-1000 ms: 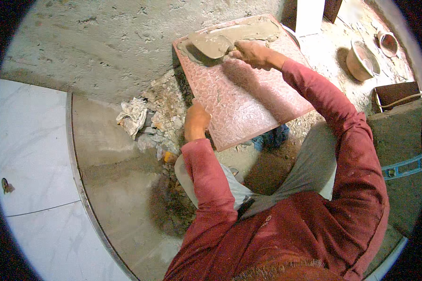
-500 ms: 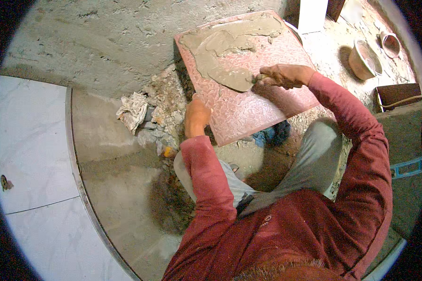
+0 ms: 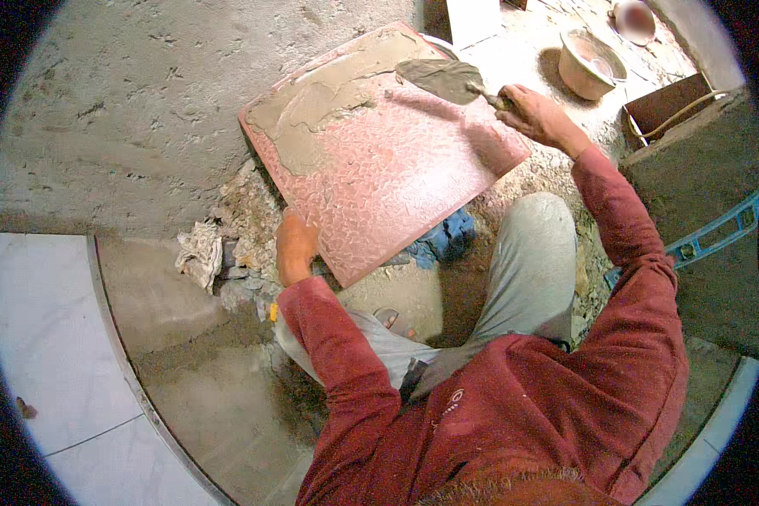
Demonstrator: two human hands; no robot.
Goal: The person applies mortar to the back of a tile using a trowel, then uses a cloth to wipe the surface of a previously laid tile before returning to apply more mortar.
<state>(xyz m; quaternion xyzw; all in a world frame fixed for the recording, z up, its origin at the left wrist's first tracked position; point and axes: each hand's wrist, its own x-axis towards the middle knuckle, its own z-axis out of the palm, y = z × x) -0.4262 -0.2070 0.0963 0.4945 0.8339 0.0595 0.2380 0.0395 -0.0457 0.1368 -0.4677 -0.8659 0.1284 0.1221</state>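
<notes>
The right hand (image 3: 538, 115) reaches far forward with the arm stretched out, its grip closed around the handle of a trowel (image 3: 447, 78) whose mortar-coated blade lies over the far edge of the reddish tile (image 3: 396, 181), while the left hand (image 3: 295, 249), arm bent, is clamped on the tile's near edge, holding it tilted up off the floor. Grey mortar (image 3: 312, 118) covers the tile's far-left part; the left fingers are hidden behind the tile. A bucket (image 3: 590, 63) stands beyond the right hand, rubble (image 3: 244, 228) and a crumpled rag (image 3: 198, 253) lie left of the tile, a blue cloth (image 3: 447, 240) beneath it.
</notes>
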